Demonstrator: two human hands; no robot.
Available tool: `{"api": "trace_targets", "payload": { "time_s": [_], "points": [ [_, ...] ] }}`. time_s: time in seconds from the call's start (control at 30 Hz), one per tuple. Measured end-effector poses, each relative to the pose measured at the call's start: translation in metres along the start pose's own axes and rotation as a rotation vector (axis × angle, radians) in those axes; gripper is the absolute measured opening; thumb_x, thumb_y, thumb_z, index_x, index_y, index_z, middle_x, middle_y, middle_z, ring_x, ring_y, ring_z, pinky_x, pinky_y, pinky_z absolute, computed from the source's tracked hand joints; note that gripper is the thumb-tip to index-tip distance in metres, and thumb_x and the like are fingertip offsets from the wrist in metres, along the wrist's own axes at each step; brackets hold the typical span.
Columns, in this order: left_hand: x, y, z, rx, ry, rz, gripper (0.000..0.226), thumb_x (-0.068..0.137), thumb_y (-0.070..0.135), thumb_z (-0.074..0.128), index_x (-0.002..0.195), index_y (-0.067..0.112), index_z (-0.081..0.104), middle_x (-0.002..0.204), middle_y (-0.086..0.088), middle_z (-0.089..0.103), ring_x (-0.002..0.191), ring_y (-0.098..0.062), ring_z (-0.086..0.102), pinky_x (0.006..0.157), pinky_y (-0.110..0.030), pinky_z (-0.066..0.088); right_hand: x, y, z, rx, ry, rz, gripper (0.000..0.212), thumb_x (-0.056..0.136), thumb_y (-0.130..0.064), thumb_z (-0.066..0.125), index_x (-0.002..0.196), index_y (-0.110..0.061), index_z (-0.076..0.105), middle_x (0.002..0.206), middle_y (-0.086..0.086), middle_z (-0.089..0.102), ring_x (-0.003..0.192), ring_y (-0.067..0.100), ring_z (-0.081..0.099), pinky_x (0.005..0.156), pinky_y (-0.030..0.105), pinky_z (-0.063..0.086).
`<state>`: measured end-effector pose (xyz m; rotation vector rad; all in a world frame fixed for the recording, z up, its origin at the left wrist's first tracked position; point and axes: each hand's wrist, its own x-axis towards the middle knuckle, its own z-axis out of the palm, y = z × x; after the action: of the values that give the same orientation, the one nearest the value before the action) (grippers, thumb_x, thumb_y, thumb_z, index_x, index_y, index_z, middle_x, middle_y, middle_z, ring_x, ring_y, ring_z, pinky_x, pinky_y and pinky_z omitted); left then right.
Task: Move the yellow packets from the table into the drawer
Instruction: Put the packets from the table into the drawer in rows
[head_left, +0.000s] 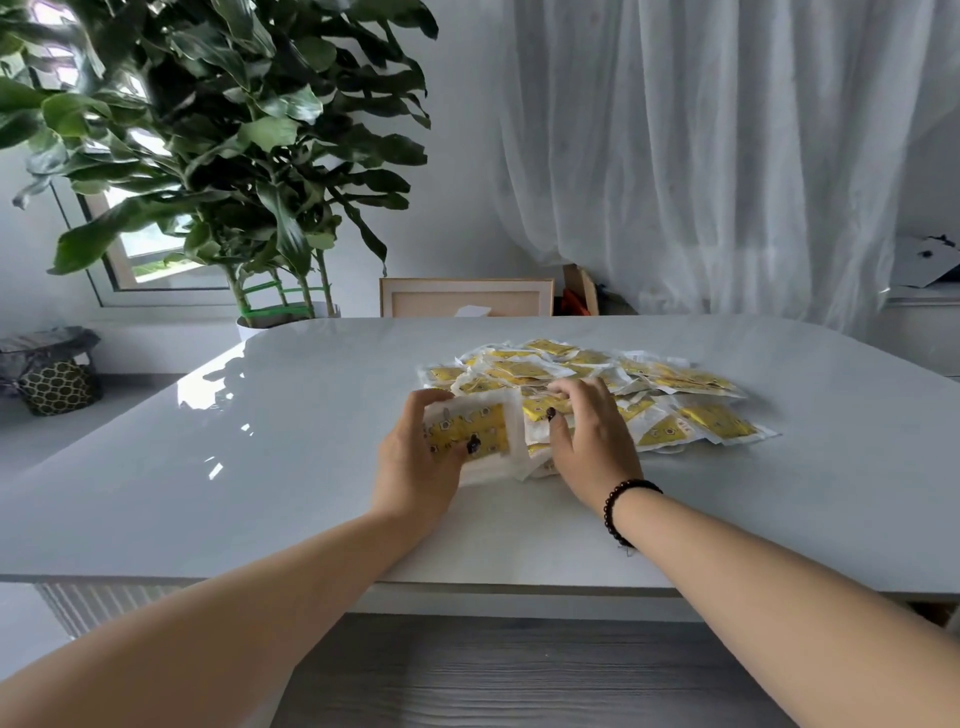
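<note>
We see the left hand (415, 457) clamping a small stack of yellow packets (470, 434) at the pile's near-left edge, gathered for carrying. The right hand (587, 436), fingers spread, presses the remaining pile (623, 387) on the table (260, 467); no drawer is visible.

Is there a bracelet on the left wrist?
No, the dark beaded bracelet is on the right wrist; the left hand has a bare wrist.
</note>
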<state>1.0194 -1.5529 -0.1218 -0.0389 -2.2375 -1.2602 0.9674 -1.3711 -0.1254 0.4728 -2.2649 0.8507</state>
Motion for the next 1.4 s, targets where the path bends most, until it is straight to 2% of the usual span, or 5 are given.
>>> {"api": "trace_targets", "payload": {
  "time_s": [0.23, 0.5, 0.7, 1.1, 1.4],
  "points": [
    [0.005, -0.004, -0.003, -0.085, 0.161, -0.169, 0.048, 0.083, 0.0, 0.063, 0.118, 0.027, 0.046, 0.103, 0.0, 0.058, 0.089, -0.022, 0.058, 0.07, -0.028, 0.045, 0.008, 0.005, 0.007, -0.246, -0.496, 0.106, 0.062, 0.095, -0.04, 0.045, 0.15, -0.024, 0.022, 0.154, -0.003, 0.026, 0.142, 0.018, 0.022, 0.114, 0.032, 0.021],
    [0.006, -0.005, -0.001, -0.074, 0.147, -0.186, 0.048, 0.084, 0.003, 0.064, 0.121, 0.027, 0.045, 0.102, 0.001, 0.056, 0.086, -0.021, 0.056, 0.067, -0.026, 0.041, 0.002, 0.004, 0.006, -0.314, -0.161, 0.049, 0.06, 0.082, -0.058, 0.027, 0.103, -0.019, 0.068, 0.103, 0.001, 0.062, 0.107, 0.023, 0.052, 0.094, 0.037, 0.035],
    [0.007, -0.003, -0.001, -0.068, 0.136, -0.174, 0.048, 0.084, 0.004, 0.066, 0.12, 0.027, 0.047, 0.097, 0.005, 0.055, 0.078, -0.015, 0.054, 0.068, -0.029, 0.042, 0.012, 0.011, 0.0, -0.408, -0.489, 0.385, 0.076, 0.086, -0.059, 0.043, 0.145, -0.016, 0.024, 0.144, 0.009, 0.039, 0.133, 0.029, 0.032, 0.109, 0.041, 0.03],
    [0.006, 0.0, 0.001, -0.05, 0.108, -0.177, 0.049, 0.083, 0.001, 0.064, 0.12, 0.027, 0.047, 0.094, 0.005, 0.054, 0.076, -0.014, 0.054, 0.061, -0.025, 0.042, 0.035, 0.008, -0.047, -0.203, -0.702, 0.567, 0.106, 0.059, -0.045, 0.086, 0.142, -0.007, 0.032, 0.139, 0.006, 0.045, 0.123, 0.023, 0.047, 0.099, 0.031, 0.044],
    [0.008, -0.003, 0.006, 0.071, 0.036, -0.3, 0.062, 0.086, 0.012, 0.061, 0.14, 0.013, 0.03, 0.141, -0.011, 0.039, 0.126, -0.028, 0.041, 0.096, -0.031, 0.035, 0.033, 0.016, -0.058, -0.103, -0.736, 0.652, 0.107, 0.06, -0.043, 0.087, 0.143, -0.005, 0.032, 0.143, 0.007, 0.041, 0.128, 0.023, 0.043, 0.098, 0.027, 0.04]
  ]
}}
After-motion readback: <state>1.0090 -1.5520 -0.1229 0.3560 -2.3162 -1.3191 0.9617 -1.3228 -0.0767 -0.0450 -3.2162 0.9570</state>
